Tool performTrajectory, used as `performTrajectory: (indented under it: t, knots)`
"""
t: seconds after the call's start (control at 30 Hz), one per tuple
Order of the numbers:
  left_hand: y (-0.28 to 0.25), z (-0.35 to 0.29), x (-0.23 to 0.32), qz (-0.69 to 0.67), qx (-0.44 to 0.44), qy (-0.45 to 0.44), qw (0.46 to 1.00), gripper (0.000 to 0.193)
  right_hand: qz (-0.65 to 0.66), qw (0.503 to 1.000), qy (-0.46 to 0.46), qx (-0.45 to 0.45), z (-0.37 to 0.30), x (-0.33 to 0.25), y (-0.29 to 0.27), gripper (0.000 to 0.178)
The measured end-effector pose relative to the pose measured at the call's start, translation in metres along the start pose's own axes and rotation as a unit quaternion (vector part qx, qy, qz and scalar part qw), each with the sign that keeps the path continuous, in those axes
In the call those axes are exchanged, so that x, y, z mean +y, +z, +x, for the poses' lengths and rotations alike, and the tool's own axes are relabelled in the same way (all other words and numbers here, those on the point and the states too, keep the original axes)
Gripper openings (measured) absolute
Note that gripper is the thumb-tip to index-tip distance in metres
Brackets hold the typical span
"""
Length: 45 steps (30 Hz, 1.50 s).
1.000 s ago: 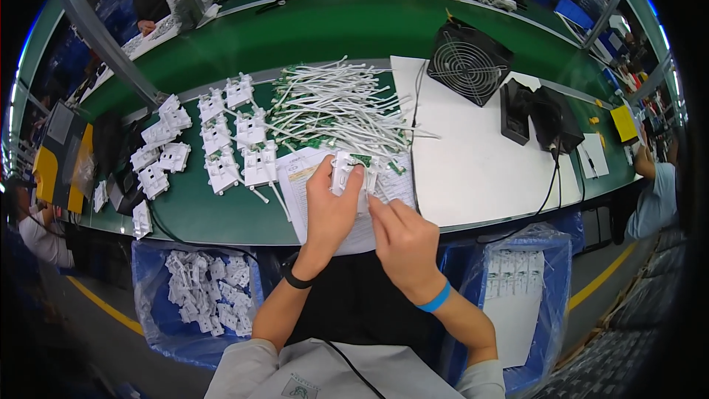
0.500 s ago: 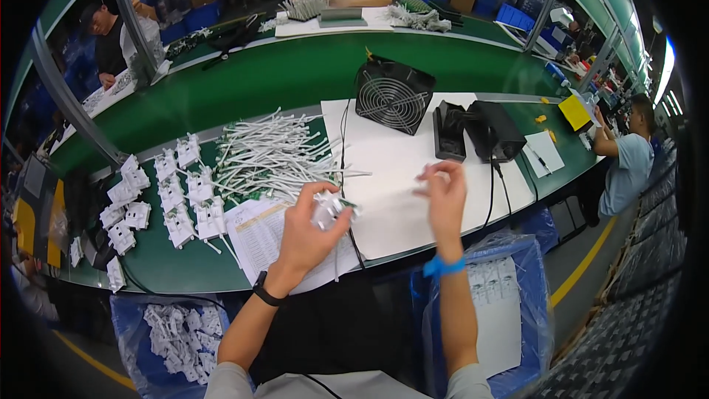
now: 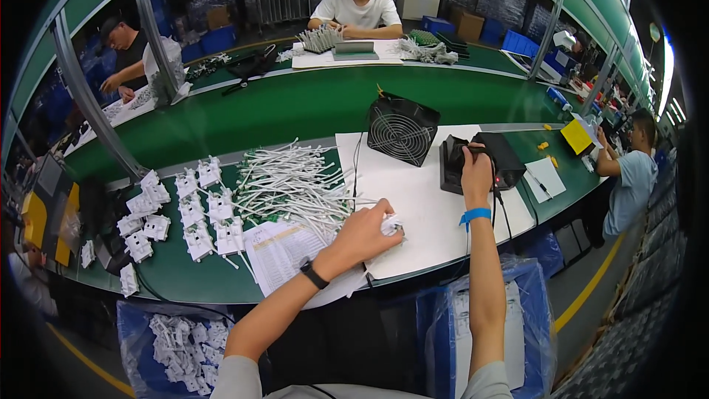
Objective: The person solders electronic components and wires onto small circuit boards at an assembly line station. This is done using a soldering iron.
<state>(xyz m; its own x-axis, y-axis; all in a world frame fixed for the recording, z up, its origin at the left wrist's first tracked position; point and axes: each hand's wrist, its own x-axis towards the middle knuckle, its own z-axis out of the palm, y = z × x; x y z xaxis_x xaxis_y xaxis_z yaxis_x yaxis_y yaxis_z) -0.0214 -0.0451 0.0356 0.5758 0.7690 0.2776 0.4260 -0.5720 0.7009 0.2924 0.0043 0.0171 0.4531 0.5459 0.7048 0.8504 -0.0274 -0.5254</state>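
Far left of the frame there's a yellow-and-black case, and just right of it a loose bunch of white plastic housings on the green bench. Below, at lower left, sits a plastic-lined blue bin with a heap of similar white parts in it. Up in the upper left, a co-worker in a dark top leans over another table.

Moving right, more housings stand in rough columns, then printed sheets lie under the edge of a big tangle of white cables. Top middle, a co-worker in a white tee sits across the way.

Center: the left hand, black band on the wrist, has one white part between thumb and fingers, partly closed on it, mostly covered, over the near part of a white sheet. A black fan stands behind.

Right of that, the right hand, blue wristband, reaches up to a black holder, fingers curled at its top. Can't tell if they're gripping anything. A black box with a red light is just beside it.
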Motion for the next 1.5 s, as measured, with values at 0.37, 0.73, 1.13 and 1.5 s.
performTrajectory:
  t: [0.37, 0.73, 1.13, 1.5]
  knots:
    - [0.044, 0.044, -0.011, 0.124, 0.025, 0.038, 0.991, 0.048, 0.008, 0.985, 0.005, 0.17, -0.006, 0.016, 0.018, 0.016]
    - [0.032, 0.034, -0.019, 0.15, 0.012, 0.13, 0.98, 0.04, 0.355, 0.921, 0.13, 0.096, -0.072, -0.021, -0.029, 0.013]
    - [0.025, 0.009, -0.029, 0.169, -0.032, 0.181, 0.968, 0.046, 0.424, 0.9, 0.093, -0.022, -0.095, -0.029, -0.033, 0.012]
    - [0.023, 0.011, -0.026, 0.156, -0.035, 0.174, 0.972, 0.045, 0.41, 0.907, 0.042, -0.092, -0.097, -0.021, -0.029, 0.013]
